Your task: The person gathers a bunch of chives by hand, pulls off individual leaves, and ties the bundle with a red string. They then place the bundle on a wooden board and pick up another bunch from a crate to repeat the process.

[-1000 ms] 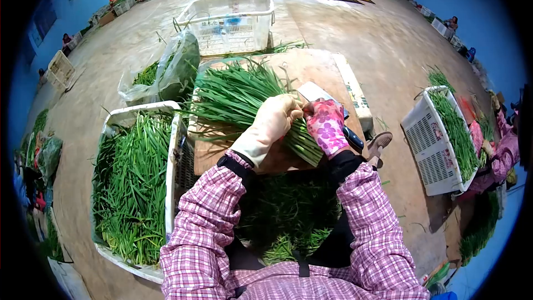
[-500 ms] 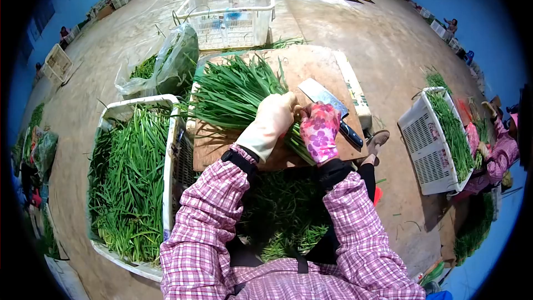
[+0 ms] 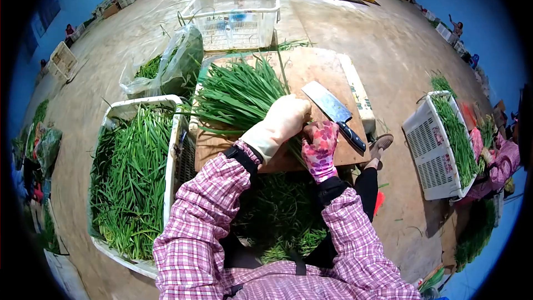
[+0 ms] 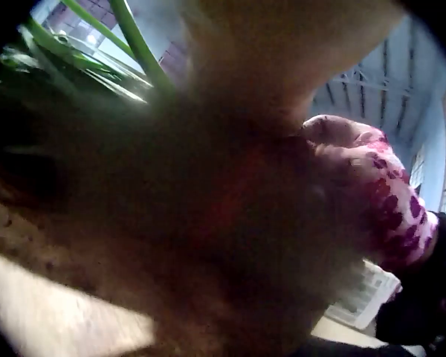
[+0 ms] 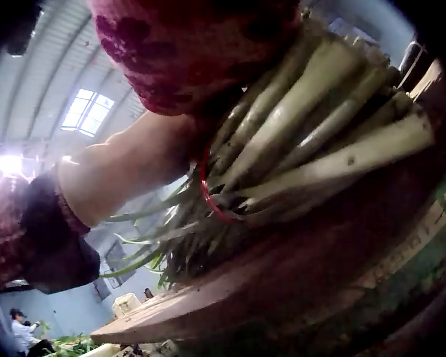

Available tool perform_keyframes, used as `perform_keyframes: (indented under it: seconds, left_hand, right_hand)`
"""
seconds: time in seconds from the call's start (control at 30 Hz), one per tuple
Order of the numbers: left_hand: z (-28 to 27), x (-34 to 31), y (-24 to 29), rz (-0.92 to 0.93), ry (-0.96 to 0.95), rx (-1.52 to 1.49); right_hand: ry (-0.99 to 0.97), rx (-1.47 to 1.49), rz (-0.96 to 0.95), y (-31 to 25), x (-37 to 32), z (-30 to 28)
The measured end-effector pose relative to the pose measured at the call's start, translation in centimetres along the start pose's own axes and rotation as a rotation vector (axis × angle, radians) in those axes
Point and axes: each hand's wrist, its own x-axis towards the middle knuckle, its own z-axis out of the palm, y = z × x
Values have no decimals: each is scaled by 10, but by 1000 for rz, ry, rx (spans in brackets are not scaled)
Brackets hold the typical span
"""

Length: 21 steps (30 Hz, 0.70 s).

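Note:
My left hand (image 3: pixel 283 122), in a cream glove, grips a bunch of chives (image 3: pixel 239 94) lying on a wooden board (image 3: pixel 302 69). Its green leaves fan out to the left. Beside it, my right hand (image 3: pixel 320 147) in a pink flowered glove has its fingers curled close against the left hand. The right wrist view shows a thin red tie (image 5: pixel 206 186) around the pale stalks (image 5: pixel 312 126), below the flowered glove. Most of the left wrist view is dark and blurred. To the right of both hands rests a cleaver (image 3: pixel 327 103) with a black handle.
A white crate (image 3: pixel 177 150) full of chives stands left of the board. Behind it sits a clear plastic bag (image 3: pixel 186 58) of greens, and beyond the board another white crate (image 3: pixel 239 30). At the right, a person sits by a chive-filled crate (image 3: pixel 436 150).
The right hand has come down toward my body, leaving more of the cleaver uncovered. The left hand has shifted slightly right, still gripping the bunch.

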Motion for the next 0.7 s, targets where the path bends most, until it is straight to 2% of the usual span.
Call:
perform_keyframes:
  seconds: [0.03, 0.13, 0.27, 0.3, 0.4, 0.43, 0.53, 0.7]
  left_hand:
    - [-5, 4, 2, 12, -95, 117]
    - [-31, 14, 19, 86, -177, 261]
    - [-41, 10, 44, -378, -218, 101]
    - [-38, 8, 46, -499, -187, 73]
    - [-33, 13, 35, -842, -260, -110]
    - [-33, 14, 36, -867, -259, -127]
    - [-31, 10, 49, -692, -228, -69]
    - [-33, -7, 39, -603, -362, -270]
  right_hand:
    - [3, 27, 14, -1, 1, -2]
    - [58, 41, 16, 5, -1, 2]
    - [28, 91, 51, 3, 0, -2]
    - [26, 112, 50, 6, -2, 0]
    - [34, 141, -21, 8, -3, 2]
    - [27, 127, -33, 7, -3, 1]
    - [-10, 119, -41, 6, 1, -1]
    - [-15, 181, 24, 11, -5, 1]
